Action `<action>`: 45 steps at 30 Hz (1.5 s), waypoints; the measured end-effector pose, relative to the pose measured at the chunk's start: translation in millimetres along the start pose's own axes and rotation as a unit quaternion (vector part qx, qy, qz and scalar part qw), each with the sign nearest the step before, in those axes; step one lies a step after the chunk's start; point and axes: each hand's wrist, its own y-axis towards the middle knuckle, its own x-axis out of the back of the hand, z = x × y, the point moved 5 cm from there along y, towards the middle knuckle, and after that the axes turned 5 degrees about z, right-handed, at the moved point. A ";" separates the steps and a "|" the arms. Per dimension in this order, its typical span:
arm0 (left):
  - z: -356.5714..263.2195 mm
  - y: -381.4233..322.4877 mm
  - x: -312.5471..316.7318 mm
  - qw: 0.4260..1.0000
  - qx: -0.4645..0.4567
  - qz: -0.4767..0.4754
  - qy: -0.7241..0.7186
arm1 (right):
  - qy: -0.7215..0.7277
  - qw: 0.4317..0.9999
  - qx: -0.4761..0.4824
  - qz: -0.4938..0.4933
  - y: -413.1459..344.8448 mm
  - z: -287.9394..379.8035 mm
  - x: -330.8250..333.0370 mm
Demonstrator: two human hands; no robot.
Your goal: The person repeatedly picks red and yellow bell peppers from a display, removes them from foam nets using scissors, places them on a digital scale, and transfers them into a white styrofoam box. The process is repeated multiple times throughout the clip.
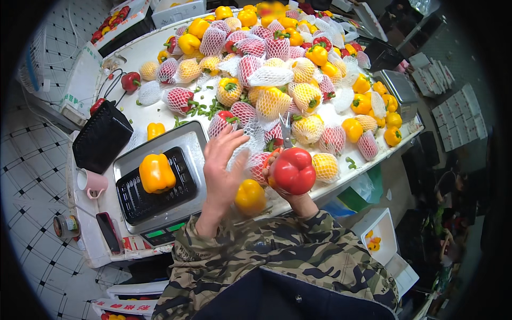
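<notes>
My right hand [298,200] holds a large red bell pepper [295,171] near the table's front edge. Snips with orange handles [286,131] are in the same hand, blades pointing away from me. My left hand [222,170] is raised beside the scale with fingers apart, blurred and holding nothing. Just below it is a blurred yellow bell pepper [250,197]; whether it rests on the table cannot be told. On the metal platform of the digital scale [200,140] sits a black plastic tray [130,204], with a yellow bell pepper [157,173] in it.
Red and yellow peppers, many in foam nets [273,103], heap across the white table [150,114]. Cut green stems [212,108] lie among them. At left are a black basket [103,136], a pink mug [93,183] and a phone [108,232]. A foam box [386,224] stands lower right.
</notes>
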 end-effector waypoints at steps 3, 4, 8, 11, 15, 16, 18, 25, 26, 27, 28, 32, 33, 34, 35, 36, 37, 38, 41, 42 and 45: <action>-31.3 -7.2 -8.4 0.969 0.070 -0.005 -0.237 | -0.384 0.920 0.045 -0.062 -0.1 15.3 -16.8; -34.3 -9.6 -17.5 0.969 0.074 0.026 -0.235 | -0.432 0.896 0.068 -0.077 -0.7 21.1 -22.3; -47.7 -9.9 -39.8 0.978 0.031 0.067 -0.197 | -0.501 0.850 0.138 -0.088 -3.4 42.2 -49.5; -11.8 -17.4 -41.3 0.972 0.088 -0.022 -0.217 | -0.496 0.851 0.169 -0.048 16.1 37.9 -51.7; -4.6 -8.0 -35.9 0.834 0.155 -0.115 -0.517 | -0.403 0.897 0.180 -0.031 14.9 53.0 -48.6; 2.3 -10.8 -37.7 0.764 0.203 -0.119 -0.600 | -0.258 0.958 0.115 -0.047 15.9 48.1 -42.0; -7.3 -1.0 -24.3 0.647 0.194 -0.137 -0.725 | -0.127 0.981 0.061 -0.134 21.0 47.7 -51.7; 7.6 -19.2 -23.2 0.481 0.324 -0.188 -0.792 | -0.741 0.627 0.228 -0.074 -11.4 84.7 -81.7; 7.4 -26.1 -21.5 0.498 0.337 -0.189 -0.776 | -0.747 0.620 0.230 -0.061 -11.9 79.8 -85.4; 6.4 -28.8 -24.3 0.511 0.350 -0.182 -0.764 | -0.758 0.607 0.233 -0.053 -12.1 78.8 -86.9; 7.0 -31.3 -26.2 0.510 0.350 -0.184 -0.764 | -0.758 0.610 0.228 -0.050 -10.3 76.0 -87.9; 9.4 -40.0 -38.3 0.506 0.356 -0.173 -0.767 | -0.749 0.628 0.200 -0.064 -11.9 72.7 -89.1; 8.5 -36.3 -45.1 0.505 0.356 -0.160 -0.770 | -0.748 0.630 0.195 -0.077 -10.0 76.6 -87.9; 8.0 -35.5 -49.2 0.479 0.352 -0.144 -0.791 | -0.725 0.644 0.223 -0.096 -9.9 77.8 -89.6; -1.2 -31.7 -51.5 0.455 0.332 -0.109 -0.819 | -0.721 0.650 0.223 -0.089 -14.9 79.7 -88.0; -6.1 -30.4 -49.5 0.458 0.296 -0.092 -0.833 | -0.735 0.619 0.266 -0.071 -14.6 75.1 -79.9; -3.7 -30.1 -47.7 0.463 0.288 -0.093 -0.833 | -0.748 0.577 0.323 -0.060 -13.2 73.2 -84.3; 2.4 -32.5 -45.6 0.473 0.313 -0.118 -0.815 | -0.750 0.605 0.261 -0.058 -11.7 63.6 -73.5; 30.9 -46.2 -56.6 0.468 0.378 -0.190 -0.776 | -0.766 0.570 0.294 -0.032 -10.7 64.8 -64.4; 32.7 -47.2 -58.0 0.474 0.392 -0.202 -0.762 | -0.763 0.568 0.308 -0.029 -11.0 62.5 -60.8; 32.4 -43.4 -56.6 0.485 0.403 -0.219 -0.744 | -0.770 0.571 0.282 -0.017 -13.0 69.3 -41.9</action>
